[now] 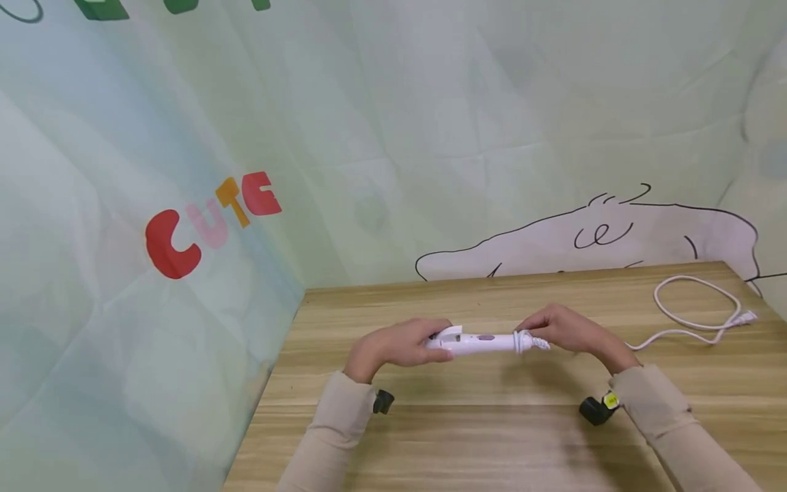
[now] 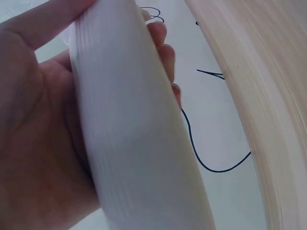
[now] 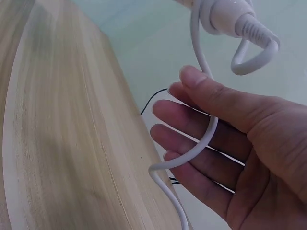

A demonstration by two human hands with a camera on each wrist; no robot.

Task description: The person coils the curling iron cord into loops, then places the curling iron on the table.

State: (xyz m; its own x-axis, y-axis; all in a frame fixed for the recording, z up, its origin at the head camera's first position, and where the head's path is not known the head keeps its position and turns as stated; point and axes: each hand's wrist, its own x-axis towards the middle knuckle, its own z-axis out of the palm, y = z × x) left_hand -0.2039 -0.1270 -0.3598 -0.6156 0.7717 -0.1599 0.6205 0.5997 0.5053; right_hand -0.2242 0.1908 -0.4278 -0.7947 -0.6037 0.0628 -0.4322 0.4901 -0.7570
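Note:
A white hair styling iron (image 1: 492,343) is held level above the table, a dark oval patch on its handle. My left hand (image 1: 402,344) grips its left end, thumb on one side and fingers on the other; in the left wrist view its ribbed white casing (image 2: 139,120) fills much of the picture. At the other end, the white power cord (image 3: 207,136) is looped around the handle. My right hand (image 1: 568,329) pinches the cord between thumb and index finger close to that end; the cord runs down across the other, loosely bent fingers.
The rest of the cord lies in a loose loop at the right of the wooden table (image 1: 467,424), with its plug (image 1: 745,318) near the right edge. A printed fabric backdrop (image 1: 381,137) hangs behind and to the left. Small black devices (image 1: 595,411) are at both wrists.

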